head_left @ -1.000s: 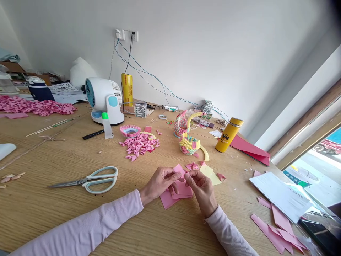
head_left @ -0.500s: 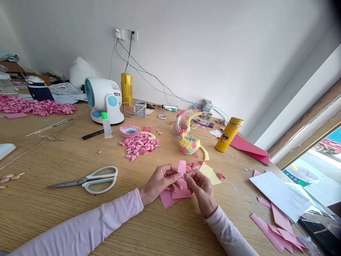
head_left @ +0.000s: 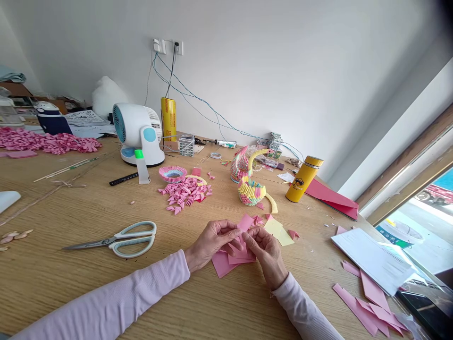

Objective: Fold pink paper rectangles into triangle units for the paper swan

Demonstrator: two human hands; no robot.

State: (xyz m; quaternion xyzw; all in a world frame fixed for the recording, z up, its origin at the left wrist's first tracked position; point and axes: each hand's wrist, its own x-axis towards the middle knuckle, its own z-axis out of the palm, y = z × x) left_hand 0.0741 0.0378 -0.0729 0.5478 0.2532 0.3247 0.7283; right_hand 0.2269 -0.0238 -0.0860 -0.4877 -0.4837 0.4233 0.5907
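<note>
My left hand (head_left: 211, 241) and my right hand (head_left: 266, 250) meet over the wooden table (head_left: 88, 283), both pinching one small pink paper slip (head_left: 245, 222) that sticks up between the fingertips. Under the hands lies a small stack of pink paper sheets (head_left: 223, 262). A pale yellow paper piece (head_left: 279, 231) and a few folded pink triangles (head_left: 293, 233) lie just beyond my right hand. Both arms wear pale pink sleeves.
Scissors (head_left: 120, 240) lie left of my hands. Farther back are a heap of folded pink triangles (head_left: 186, 192), a pink paper bowl (head_left: 172, 174), two paper swan models (head_left: 249, 186), a yellow flask (head_left: 303, 178), a fan (head_left: 138, 132) and a glue bottle (head_left: 142, 166). White papers (head_left: 375, 262) and pink scraps (head_left: 371, 307) lie right.
The pink slip has been turned between my fingertips: it stood upright half a second ago and now tilts to the right. My hands stay in the same place.
</note>
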